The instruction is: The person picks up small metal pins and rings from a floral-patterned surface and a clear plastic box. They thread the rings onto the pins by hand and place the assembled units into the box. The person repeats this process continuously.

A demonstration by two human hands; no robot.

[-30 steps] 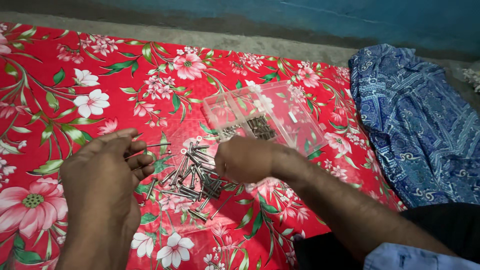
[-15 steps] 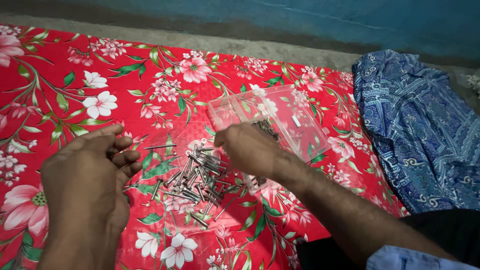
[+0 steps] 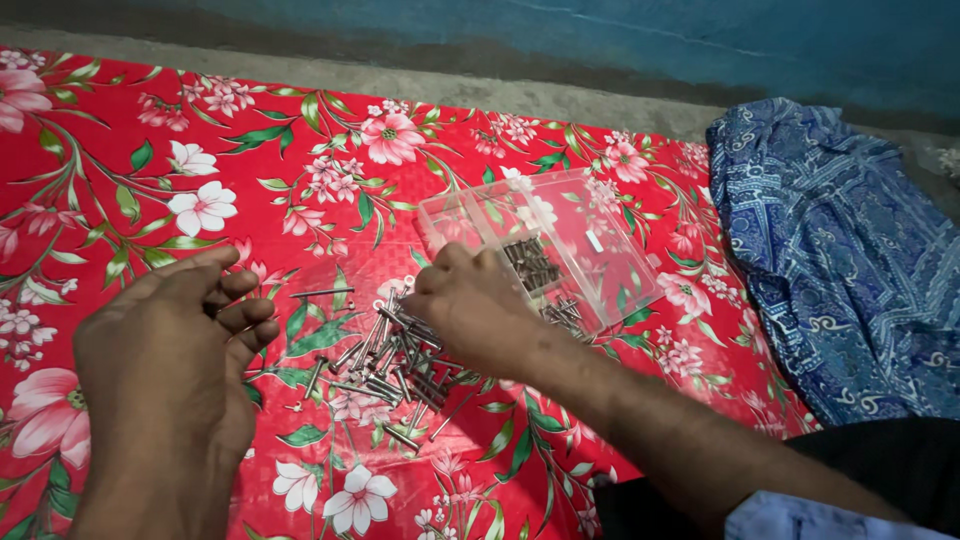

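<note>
Head view, looking down on a red floral-printed cloth [image 3: 150, 130] spread over the floor. At centre lies a loose pile of small grey metal screws [image 3: 385, 365], scattered on the cloth between the two hands. The right hand [image 3: 475, 310] rests palm-down at the pile's right edge, its fingers curled narrowly onto the topmost screws; whether any screw is pinched cannot be told. The left hand [image 3: 165, 370] hovers just left of the pile, fingers bent loosely inward, holding nothing visible. Just beyond the right hand lies a clear plastic compartment box [image 3: 590, 225], with more screws in its compartments. A blue patterned fabric [image 3: 840, 250] lies well apart at right.
</note>
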